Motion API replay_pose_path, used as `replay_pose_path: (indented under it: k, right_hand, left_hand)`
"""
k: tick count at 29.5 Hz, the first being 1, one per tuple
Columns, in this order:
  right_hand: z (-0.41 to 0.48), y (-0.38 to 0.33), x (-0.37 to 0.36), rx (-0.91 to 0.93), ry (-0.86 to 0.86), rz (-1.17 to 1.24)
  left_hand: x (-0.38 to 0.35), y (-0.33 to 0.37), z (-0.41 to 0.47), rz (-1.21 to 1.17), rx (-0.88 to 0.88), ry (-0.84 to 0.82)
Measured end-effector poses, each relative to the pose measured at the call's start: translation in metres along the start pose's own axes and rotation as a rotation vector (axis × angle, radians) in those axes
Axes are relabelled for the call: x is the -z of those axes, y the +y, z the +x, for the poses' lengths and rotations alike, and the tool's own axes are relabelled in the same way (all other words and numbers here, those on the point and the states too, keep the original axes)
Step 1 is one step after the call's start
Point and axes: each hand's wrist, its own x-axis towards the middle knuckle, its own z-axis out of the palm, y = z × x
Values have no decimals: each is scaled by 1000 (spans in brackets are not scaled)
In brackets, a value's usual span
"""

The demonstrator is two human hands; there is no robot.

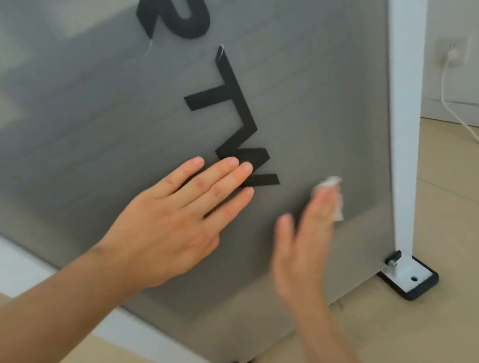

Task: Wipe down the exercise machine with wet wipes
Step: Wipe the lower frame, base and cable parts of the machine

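Note:
The exercise machine's grey translucent panel [311, 98] fills most of the view, with black letters [228, 103] running down it. My left hand [179, 221] lies flat on the panel, fingers straight, tips over the lowest letter. My right hand [303, 242] is blurred with motion and presses a crumpled white wet wipe [335, 195] against the panel's lower right, fingers straight, the wipe showing past the fingertips.
A white frame post [408, 115] edges the panel on the right, ending in a white foot plate on a black base [412, 278] with a bolt. A wall socket [452, 52] with a white cable [453, 112] sits behind. Beige floor lies below.

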Motion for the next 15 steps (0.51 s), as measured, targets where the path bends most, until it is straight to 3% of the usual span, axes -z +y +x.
replay_pose_path:
  k: [2,3,6,8,9,12,13,15]
  right_hand:
    - [18,-12,0,-161,29,54]
    - [6,-29,-7,-93,8,-4]
    - [-64,-74,-20,413,-222,-123]
    - [-42,-55,-14,596,-234,-216]
    - [-15,-39,-8,539,-171,-218]
    - [75,-6,23,-44,10,-5]
    - [83,-8,25,-132,9,30]
    - [60,-26,16,12,-45,-25]
  left_hand:
    - [-3,2,-2,23,3,4]
    - [-5,3,-2,20,3,10]
    - [-4,2,-1,-9,-9,40]
    - [-1,-3,-2,-25,4,62]
    - [0,-5,-5,-26,25,71]
    - [-2,-7,-14,-6,58,93]
    - [-5,-7,-17,-1,62,97]
    - [-9,-3,-19,-4,77,121]
